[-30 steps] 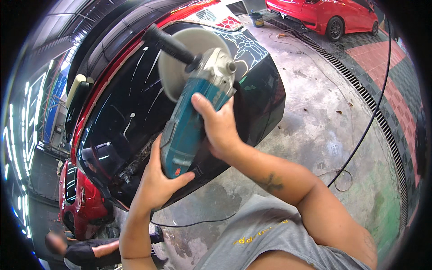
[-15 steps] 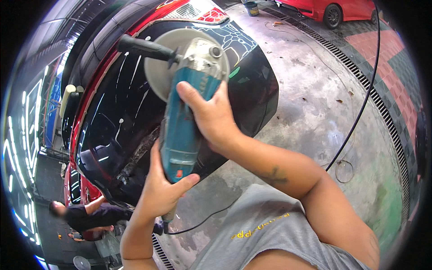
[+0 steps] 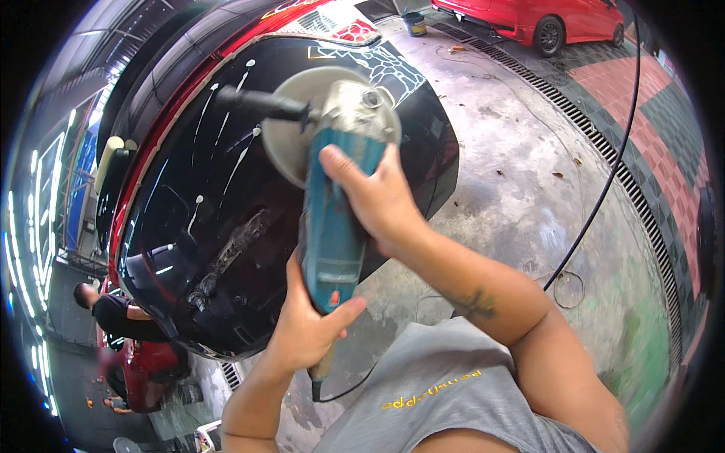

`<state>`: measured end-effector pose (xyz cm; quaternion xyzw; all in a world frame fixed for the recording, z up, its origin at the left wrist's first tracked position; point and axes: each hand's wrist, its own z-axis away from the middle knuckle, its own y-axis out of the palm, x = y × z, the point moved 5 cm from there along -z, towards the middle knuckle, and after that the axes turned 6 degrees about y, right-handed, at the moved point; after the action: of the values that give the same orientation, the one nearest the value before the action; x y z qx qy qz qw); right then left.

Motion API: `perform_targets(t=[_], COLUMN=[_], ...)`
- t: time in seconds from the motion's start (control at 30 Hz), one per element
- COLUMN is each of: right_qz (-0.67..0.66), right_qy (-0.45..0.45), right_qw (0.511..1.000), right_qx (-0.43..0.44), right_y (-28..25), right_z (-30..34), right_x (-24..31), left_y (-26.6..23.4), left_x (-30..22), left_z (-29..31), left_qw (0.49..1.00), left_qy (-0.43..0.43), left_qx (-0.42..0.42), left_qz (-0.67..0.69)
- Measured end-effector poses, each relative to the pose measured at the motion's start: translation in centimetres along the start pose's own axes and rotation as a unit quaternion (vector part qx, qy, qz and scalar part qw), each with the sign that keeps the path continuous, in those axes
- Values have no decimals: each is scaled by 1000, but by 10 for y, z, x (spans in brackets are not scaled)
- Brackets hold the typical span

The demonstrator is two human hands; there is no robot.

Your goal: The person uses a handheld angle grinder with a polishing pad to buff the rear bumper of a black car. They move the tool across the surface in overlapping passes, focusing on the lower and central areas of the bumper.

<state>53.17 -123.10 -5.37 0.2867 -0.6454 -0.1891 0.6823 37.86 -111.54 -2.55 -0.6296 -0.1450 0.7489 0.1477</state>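
I hold a teal power polisher in both hands, its silver head toward the far end and a pale round pad over a glossy black car panel. My left hand wraps round the rear handle, thumb on the near side. Higher up, my right hand grips the body just below the metal head. The black side handle juts to the left with no hand on it. White streaks lie on the panel. Whether the pad touches the paint cannot be made out.
A power cord trails from the polisher's end. A black cable hangs on the right. Tape borders the panel near the tail light. A person stands at left. Beyond are a bucket, red car and floor drain.
The polisher and both my hands have moved to the right and slightly nearer across the panel. Both hands keep their grip. The person at left has shifted posture.
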Motion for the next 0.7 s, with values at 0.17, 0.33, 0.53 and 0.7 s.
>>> perform_targets(t=[0.17,0.33,0.53,0.7], right_qz=[81,148,188,170], right_qy=[-9,13,79,92], right_qw=[996,989,979,980], right_qx=[34,3,22,36], right_y=[5,-52,-138,-162], right_z=[43,37,31,52], right_x=[-17,-2,40,18], left_y=[5,74,149,141], left_x=[5,29,62,79], left_z=[-2,-46,-74,-114], left_qw=[998,991,981,940], left_qy=[38,124,144,77], left_qx=[-45,-16,49,28], left_qz=[-16,49,123,332])
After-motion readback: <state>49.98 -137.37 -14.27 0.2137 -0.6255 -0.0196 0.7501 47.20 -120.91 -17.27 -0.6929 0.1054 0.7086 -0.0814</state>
